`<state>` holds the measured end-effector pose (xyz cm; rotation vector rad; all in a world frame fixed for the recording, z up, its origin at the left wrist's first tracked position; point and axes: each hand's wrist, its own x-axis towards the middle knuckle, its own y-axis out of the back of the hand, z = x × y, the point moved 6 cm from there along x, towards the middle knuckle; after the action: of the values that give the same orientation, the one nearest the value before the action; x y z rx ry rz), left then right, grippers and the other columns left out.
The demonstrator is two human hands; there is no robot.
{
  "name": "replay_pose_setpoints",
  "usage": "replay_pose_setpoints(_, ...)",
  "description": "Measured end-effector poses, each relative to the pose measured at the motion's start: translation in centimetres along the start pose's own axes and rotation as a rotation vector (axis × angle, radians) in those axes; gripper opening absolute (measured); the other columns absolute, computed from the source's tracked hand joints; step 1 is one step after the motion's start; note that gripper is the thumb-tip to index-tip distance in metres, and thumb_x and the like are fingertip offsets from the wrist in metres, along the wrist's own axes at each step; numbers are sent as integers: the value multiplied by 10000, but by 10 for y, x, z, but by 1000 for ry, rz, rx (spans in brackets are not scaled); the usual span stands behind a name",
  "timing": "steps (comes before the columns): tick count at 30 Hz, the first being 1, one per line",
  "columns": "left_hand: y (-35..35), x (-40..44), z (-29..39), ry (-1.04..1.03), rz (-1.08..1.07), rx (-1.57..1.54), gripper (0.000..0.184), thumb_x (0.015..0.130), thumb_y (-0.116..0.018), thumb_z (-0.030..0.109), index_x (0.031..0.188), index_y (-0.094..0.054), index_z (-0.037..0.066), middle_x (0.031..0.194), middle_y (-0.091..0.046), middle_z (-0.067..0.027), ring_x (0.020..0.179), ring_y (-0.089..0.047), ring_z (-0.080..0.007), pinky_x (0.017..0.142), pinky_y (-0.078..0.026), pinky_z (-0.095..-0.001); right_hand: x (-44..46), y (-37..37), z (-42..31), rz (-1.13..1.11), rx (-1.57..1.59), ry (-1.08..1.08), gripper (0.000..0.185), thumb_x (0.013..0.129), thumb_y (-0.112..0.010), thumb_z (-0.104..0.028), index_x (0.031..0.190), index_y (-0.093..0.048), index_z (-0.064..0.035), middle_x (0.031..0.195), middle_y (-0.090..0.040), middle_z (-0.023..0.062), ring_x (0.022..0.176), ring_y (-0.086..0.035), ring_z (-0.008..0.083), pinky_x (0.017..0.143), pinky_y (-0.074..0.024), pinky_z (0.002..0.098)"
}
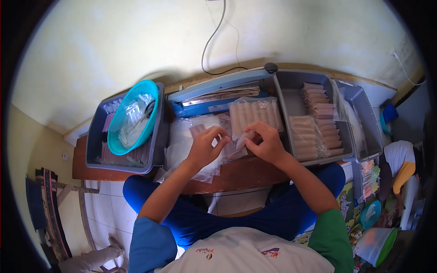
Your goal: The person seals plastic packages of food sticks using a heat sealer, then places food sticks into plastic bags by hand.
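Note:
A clear plastic bag packed with pale brown tubes [255, 114] lies on the red-brown table in front of the blue sealer [207, 108]. My right hand [265, 142] pinches a small piece of clear plastic [241, 142] just below that bag. To its left, my left hand [209, 144] has thumb and forefinger curled close to the same plastic; whether it grips anything is too small to tell. Loose flat clear bags [182, 148] lie under and beside my left hand.
At the left, a teal basket [119, 148] with plastic and scissors rests on a grey bin [93, 154]. Grey trays [291, 98] at the right hold packed tubes [302, 136]. A person's sleeve [404, 175] shows far right. Wall behind the table.

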<state>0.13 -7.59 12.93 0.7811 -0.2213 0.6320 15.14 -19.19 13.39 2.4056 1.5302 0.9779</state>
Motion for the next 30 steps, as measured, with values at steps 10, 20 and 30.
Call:
replay_pose_setpoints(10, -10, -58, -31, -79, -200, 165, 332, 744, -772, 170, 1007, -596, 72, 924, -585, -106, 894, -587, -310, 810, -456, -424, -34, -30, -25, -119, -8, 97, 144, 752, -717, -16, 873, -646, -44, 916, -595, 94, 716, -644, 189, 626, -530, 294)
replay_pose_setpoints(20, -11, -63, -42, -56, -98, 141, 224, 765, -608, -32, 971, -588, 54, 909, -577, -120, 880, -585, -328, 773, -471, -411, -69, -74, -7, -165, 149, -49, 284, 768, -684, 11, 1038, -598, -9, 1054, -604, 153, 870, -667, 289, 739, -559, 344)
replay_pose_setpoints(30, -12, -62, -41, -49, -41, 90, 168, 782, -602, -31, 934, -596, 40, 864, -585, -126, 823, -593, -328, 728, -477, -410, -84, -126, 12, -168, -166, 194, 280, 833, -619, 58, 1109, -598, 22, 1241, -597, 222, 1033, -654, 361, 852, -569, 382)
